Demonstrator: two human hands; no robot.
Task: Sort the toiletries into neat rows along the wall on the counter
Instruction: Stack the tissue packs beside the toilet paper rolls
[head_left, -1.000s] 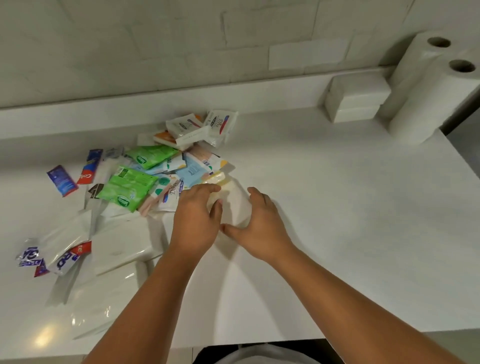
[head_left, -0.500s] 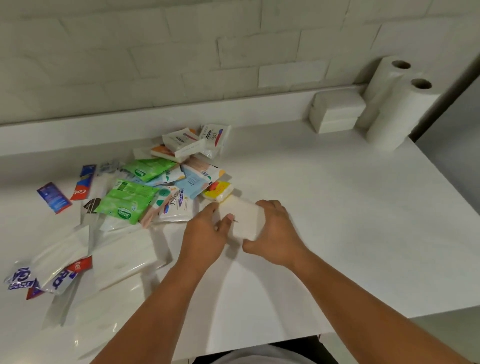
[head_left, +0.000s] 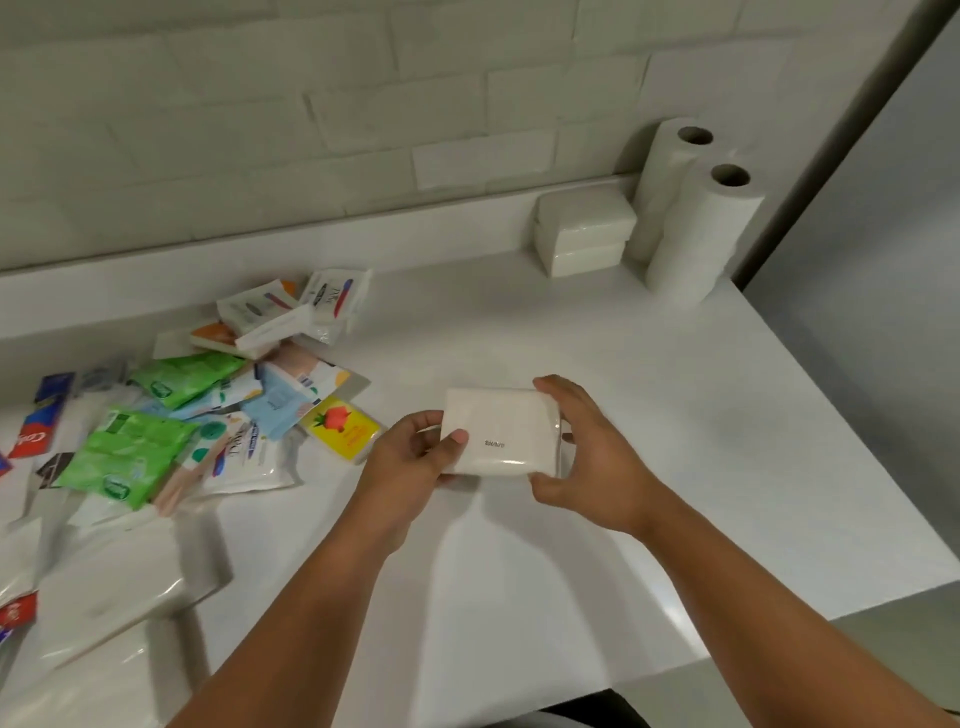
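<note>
- Since half a second ago the white pack (head_left: 501, 431) has come away from the edge of the pile of toiletries (head_left: 208, 410). It is now in the middle of the frame, apart from the yellow strawberry pack (head_left: 343, 426) it lay beside.
- The left hand (head_left: 410, 460) grasps the pack's left end, thumb pressed on its top face and fingers curled beneath.
- The right hand (head_left: 587, 452) grasps the right end, fingers wrapped over the far edge and thumb at the near edge.
- The pack is wrapped in clear film with small dark print near its front edge. Whether it touches the counter (head_left: 649, 374) cannot be told.
- At left centre the pile lies jumbled: two green packs (head_left: 130, 457), blue and white sachets, and a red sachet (head_left: 34, 439) at the frame's left edge.
- In the lower left lie larger clear-wrapped white packs (head_left: 114, 587).
- In the upper right two white packs (head_left: 584, 234) sit stacked against the wall ledge, just beside two upright paper rolls (head_left: 701, 244) in the corner.
</note>
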